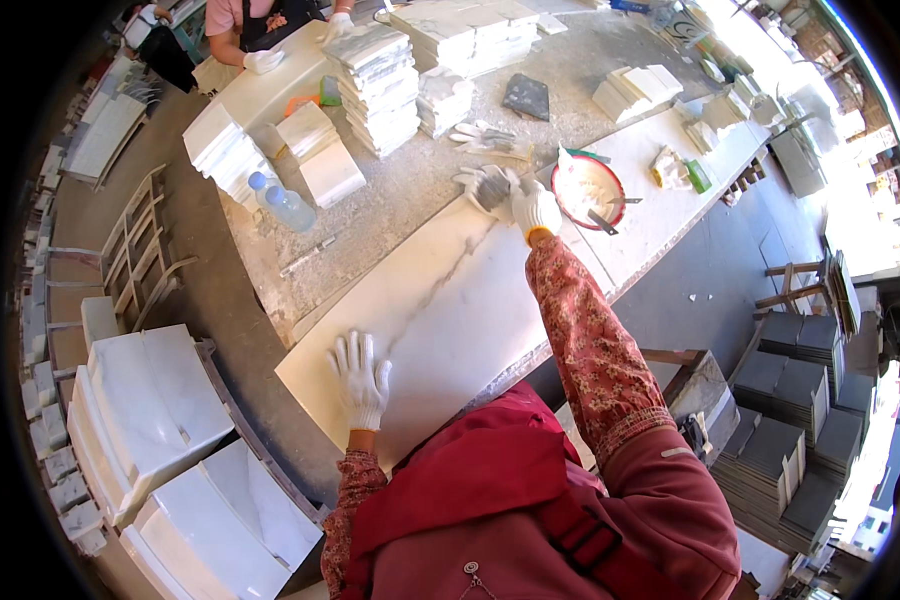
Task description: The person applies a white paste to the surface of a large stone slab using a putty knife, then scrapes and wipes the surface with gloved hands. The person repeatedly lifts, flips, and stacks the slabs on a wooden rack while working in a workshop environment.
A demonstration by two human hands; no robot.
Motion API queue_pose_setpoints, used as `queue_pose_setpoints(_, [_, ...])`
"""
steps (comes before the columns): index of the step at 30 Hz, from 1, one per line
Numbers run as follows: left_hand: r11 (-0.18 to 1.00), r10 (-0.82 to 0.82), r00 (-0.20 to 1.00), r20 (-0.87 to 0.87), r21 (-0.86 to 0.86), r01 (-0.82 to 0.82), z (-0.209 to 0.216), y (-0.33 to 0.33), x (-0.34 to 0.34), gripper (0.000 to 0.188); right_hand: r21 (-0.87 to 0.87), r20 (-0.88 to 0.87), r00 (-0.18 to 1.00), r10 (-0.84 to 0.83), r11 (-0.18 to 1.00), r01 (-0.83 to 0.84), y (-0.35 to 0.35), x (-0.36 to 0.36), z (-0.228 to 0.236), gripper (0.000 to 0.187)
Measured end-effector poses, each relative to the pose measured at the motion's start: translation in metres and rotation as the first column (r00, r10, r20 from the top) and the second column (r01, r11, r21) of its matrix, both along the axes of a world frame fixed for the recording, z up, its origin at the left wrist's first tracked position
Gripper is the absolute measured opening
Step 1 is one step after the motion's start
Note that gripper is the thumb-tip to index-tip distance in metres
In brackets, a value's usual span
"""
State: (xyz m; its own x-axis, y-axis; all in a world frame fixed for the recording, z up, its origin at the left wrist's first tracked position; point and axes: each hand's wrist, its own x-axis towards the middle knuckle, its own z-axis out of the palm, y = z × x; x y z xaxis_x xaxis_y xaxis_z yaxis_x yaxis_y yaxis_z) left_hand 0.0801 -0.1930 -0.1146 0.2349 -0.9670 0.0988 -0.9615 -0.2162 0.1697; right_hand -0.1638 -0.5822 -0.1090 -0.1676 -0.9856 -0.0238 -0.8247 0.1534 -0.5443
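Observation:
My left hand [360, 378], in a white knit glove, lies flat with its fingers spread on a white marble slab [440, 310] with a grey vein. My right hand [536, 210], gloved too, reaches to the slab's far edge. Its fingers are bent against a crumpled, grey-stained work glove [485, 188] and seem to grip it; the fingertips are partly hidden. Just right of that hand stands a red-rimmed bowl [574, 186] of whitish paste, with a putty knife [602, 222] leaning over its rim. More work gloves [492, 140] lie beyond.
Stacked stone tiles [372, 90] stand across the dusty table. Two plastic bottles [288, 207] are at its left side, a dark square tile [526, 97] farther back. A co-worker's gloved hand [264, 62] rests at the far edge. Marble slabs [160, 390] lean at lower left.

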Motion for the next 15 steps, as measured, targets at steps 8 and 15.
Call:
queue_pose_setpoints(8, [0.997,0.062,0.998,-0.012,0.037,-0.062,0.009,0.001,-0.006,0.058,-0.414,-0.243,0.958,0.153,0.877,-0.245,-0.012,-0.063,0.029,0.035])
queue_pose_setpoints(15, [0.98,0.193,0.981,-0.027,-0.038,-0.194,0.027,0.008,-0.021,0.056,-0.193,-0.056,0.862,0.504,0.842,-0.505,-0.085,-0.099,0.018,0.036])
